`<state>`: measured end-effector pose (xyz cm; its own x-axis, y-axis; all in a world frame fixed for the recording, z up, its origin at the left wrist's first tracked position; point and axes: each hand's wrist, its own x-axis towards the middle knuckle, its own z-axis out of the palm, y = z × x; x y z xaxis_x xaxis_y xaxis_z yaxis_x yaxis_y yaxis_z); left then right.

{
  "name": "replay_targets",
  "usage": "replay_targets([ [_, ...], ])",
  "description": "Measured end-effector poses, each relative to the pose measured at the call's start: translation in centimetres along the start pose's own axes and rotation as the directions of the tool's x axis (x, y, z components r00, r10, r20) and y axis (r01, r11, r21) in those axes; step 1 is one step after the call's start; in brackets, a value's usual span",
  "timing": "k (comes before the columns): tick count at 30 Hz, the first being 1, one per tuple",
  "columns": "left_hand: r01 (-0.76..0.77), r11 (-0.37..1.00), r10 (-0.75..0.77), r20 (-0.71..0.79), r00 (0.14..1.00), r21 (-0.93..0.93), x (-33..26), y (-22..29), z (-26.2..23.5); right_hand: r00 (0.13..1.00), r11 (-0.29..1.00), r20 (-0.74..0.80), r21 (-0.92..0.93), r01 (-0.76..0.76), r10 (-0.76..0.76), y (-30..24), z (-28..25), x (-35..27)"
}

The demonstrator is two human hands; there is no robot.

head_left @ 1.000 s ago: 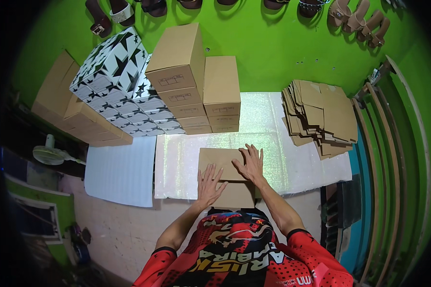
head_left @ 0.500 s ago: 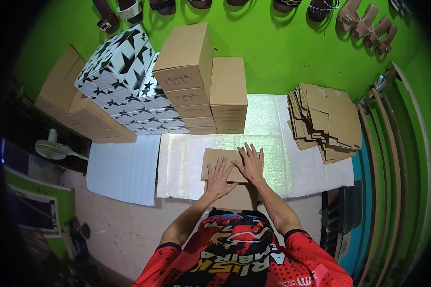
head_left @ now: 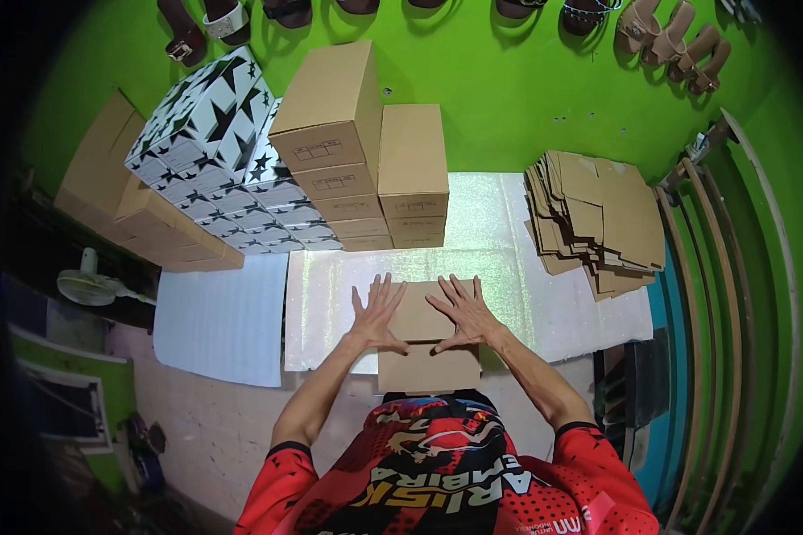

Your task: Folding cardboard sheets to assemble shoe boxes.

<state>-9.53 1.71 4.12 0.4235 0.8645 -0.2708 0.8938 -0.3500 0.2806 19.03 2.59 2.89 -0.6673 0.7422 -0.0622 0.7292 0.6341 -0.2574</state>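
In front of me lies a brown cardboard box (head_left: 424, 312), partly over the table's near edge. A crease or edge crosses it, and a second brown panel (head_left: 428, 367) extends from there toward my body. My left hand (head_left: 378, 312) rests along the box's left side with its fingers spread and its thumb by the crease. On the right side, my right hand (head_left: 462, 312) lies with fingers fanned forward and its thumb by the same crease. Both palms face down, so the contact beneath them is partly hidden.
Stacked brown boxes (head_left: 412, 160) stand at the back, beside star-patterned white boxes (head_left: 214, 125). Flattened cardboard (head_left: 598, 214) is piled at the right on the shiny sheet (head_left: 500, 259). White foam (head_left: 219, 321) covers the left. Sandals (head_left: 642, 27) hang on the green wall; a fan (head_left: 87, 283) stands left.
My hands have moved apart to the box's two sides; the left shifted outward and forward, the right slightly back. The box looks squarer to me. The whole view has shifted slightly.
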Motion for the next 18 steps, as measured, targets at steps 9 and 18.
replay_targets([
  [9, -0.194, 0.973, 0.180, -0.111, 0.977, -0.127, 0.3, -1.9, 1.1, 1.000, 1.000, -0.011, -0.024, -0.019, 0.019, -0.6, -0.5, 0.7],
  [18, -0.081, 0.994, 0.075, -0.080, 0.994, -0.076, -0.1, -0.6, 1.1, 0.998, 0.999, -0.052, 0.013, -0.034, 0.035, -1.3, -0.1, -0.2],
])
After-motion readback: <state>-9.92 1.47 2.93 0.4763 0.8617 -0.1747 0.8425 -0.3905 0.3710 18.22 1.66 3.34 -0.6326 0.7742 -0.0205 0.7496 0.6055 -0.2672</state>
